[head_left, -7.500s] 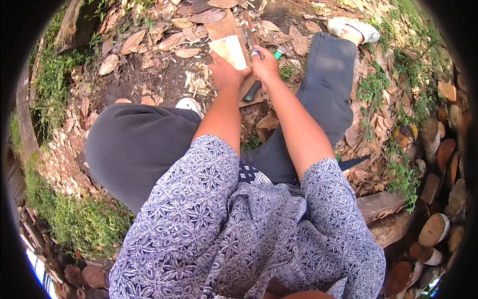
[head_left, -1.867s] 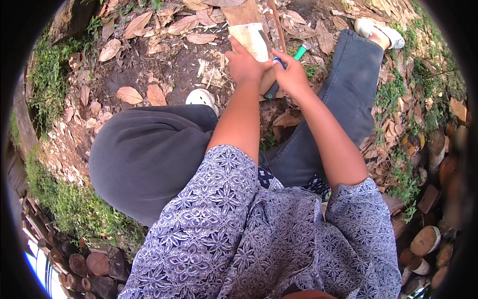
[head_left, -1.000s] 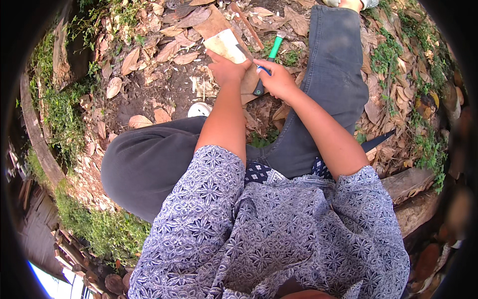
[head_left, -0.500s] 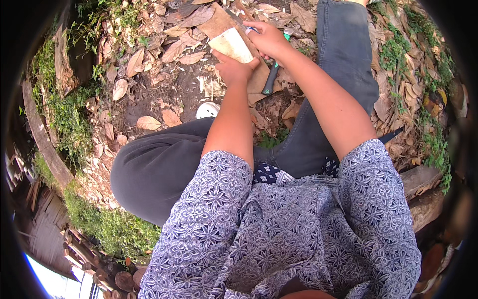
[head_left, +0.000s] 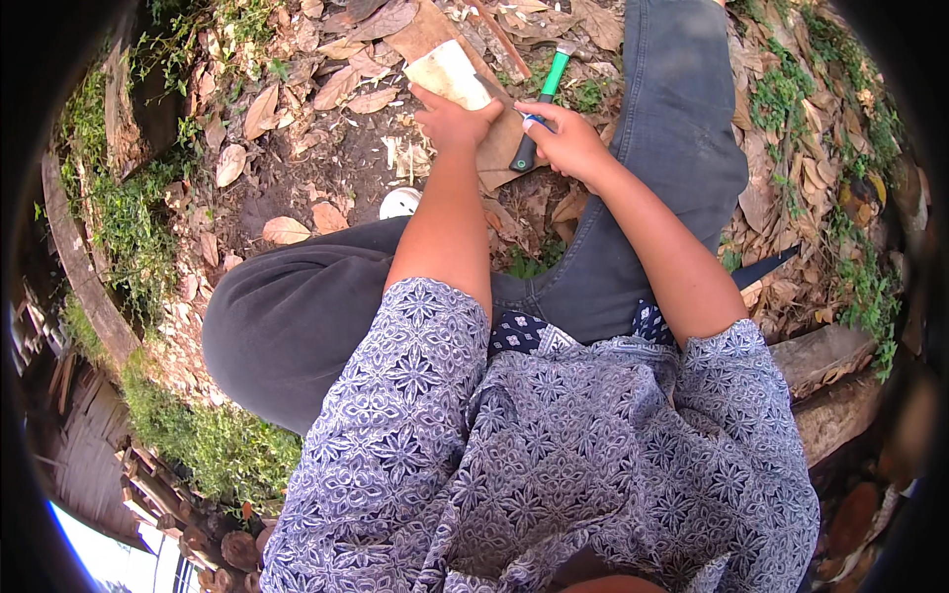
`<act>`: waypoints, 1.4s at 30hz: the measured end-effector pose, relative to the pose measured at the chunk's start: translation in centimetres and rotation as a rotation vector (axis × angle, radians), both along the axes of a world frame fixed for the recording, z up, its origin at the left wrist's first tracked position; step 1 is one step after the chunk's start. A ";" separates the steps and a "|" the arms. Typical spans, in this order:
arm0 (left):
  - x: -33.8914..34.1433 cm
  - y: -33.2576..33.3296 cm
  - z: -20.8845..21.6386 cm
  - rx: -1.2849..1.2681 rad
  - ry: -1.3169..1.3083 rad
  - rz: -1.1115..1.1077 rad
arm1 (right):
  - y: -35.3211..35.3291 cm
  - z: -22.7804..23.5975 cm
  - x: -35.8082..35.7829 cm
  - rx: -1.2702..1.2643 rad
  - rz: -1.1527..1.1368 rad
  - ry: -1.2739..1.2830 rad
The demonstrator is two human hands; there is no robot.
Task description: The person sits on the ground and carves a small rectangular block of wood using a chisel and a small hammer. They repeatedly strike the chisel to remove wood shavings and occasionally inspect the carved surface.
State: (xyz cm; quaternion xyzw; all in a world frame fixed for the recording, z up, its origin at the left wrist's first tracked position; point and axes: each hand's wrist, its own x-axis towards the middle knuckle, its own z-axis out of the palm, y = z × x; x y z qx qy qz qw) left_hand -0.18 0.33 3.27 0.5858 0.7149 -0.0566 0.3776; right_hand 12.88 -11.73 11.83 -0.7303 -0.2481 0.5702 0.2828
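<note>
My left hand (head_left: 457, 121) grips a pale wooden block (head_left: 445, 74) by its near end, fingers wrapped round its lower edge. In my right hand (head_left: 573, 146) is a knife (head_left: 494, 89) with a blue handle, its blade pointing up and left alongside the block's right edge. Whether the blade touches the wood, I cannot tell. Beneath the block lies a flat brown board (head_left: 410, 38). A tool with a green and black handle (head_left: 556, 74) rests just beyond my right hand, its metal end pointing away.
Dry leaves and pale wood shavings (head_left: 405, 158) cover the ground around the board. A thin brown stick (head_left: 502, 38) lies at the far side. My bent left leg (head_left: 306, 316) and stretched right leg (head_left: 682, 119) frame the work. A dark pointed blade-like object (head_left: 766, 267) sits by my right thigh.
My right hand has drawn back toward me and to the right with the knife, uncovering more of the green-handled tool. The left hand and block have shifted slightly left and up.
</note>
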 end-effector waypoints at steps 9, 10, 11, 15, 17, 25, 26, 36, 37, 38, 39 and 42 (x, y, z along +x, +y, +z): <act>0.0 -0.2 -0.1 -0.004 -0.018 -0.011 | 5.2 -5.0 -0.1 0.211 -0.014 -0.224; 0.4 -0.1 0.0 -0.006 -0.012 -0.021 | 7.0 -5.5 -0.1 0.207 -0.031 -0.225; 0.4 0.2 0.0 0.009 -0.003 -0.011 | 9.5 -5.4 -0.3 0.187 -0.024 -0.230; -0.1 -0.1 -0.4 0.024 0.030 0.009 | 11.0 -2.3 -0.6 0.223 -0.024 -0.089; -0.1 -0.4 -0.3 0.029 0.023 0.029 | 8.6 -1.3 0.2 0.164 0.039 -0.127; -0.2 -0.1 -0.1 0.011 -0.032 0.034 | 0.8 0.0 0.8 -0.005 0.004 0.034; -0.2 -0.1 -0.1 0.010 -0.034 0.035 | 0.9 0.1 0.6 0.030 -0.003 0.007; -0.1 -0.3 0.1 0.016 -0.019 0.027 | 1.3 -0.3 0.8 0.017 0.012 0.035; -0.3 -0.4 0.1 0.019 -0.011 0.031 | 1.5 -0.5 0.7 0.013 0.001 0.041; -0.1 -0.4 0.1 0.027 -0.011 0.035 | 1.7 -0.5 0.9 0.014 -0.011 0.039; 0.0 -0.4 0.1 0.036 -0.011 0.040 | 1.9 -0.5 1.0 0.011 -0.007 0.038; -0.2 -0.4 0.0 0.055 0.010 0.028 | 2.2 -1.1 0.6 0.026 -0.006 0.022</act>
